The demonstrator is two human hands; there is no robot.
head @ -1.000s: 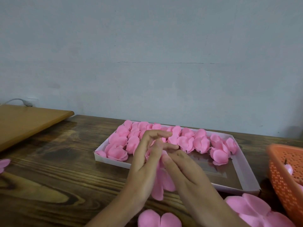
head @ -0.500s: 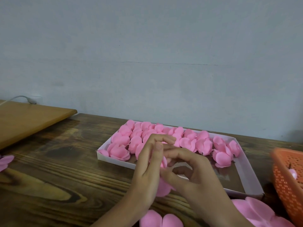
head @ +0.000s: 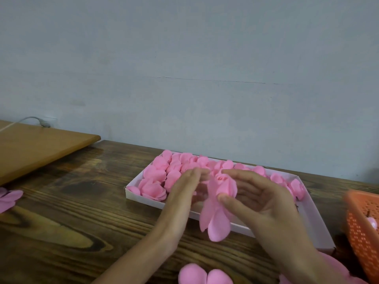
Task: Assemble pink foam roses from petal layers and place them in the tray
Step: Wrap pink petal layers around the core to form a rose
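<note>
Now a half-formed rose (head: 222,191) sits between left hand (head: 182,193) and right hand (head: 260,199).

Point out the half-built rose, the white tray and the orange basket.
half-built rose (head: 223,184): head view, on the rolled bud.
white tray (head: 315,226): head view, on the bare right wall.
orange basket (head: 357,232): head view, on the perforated side.

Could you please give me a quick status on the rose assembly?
Right hand pinching half-built rose, lower petals hanging loose. Left hand open beside it. Tray part-filled, near right bare. Nothing in the way.
</note>
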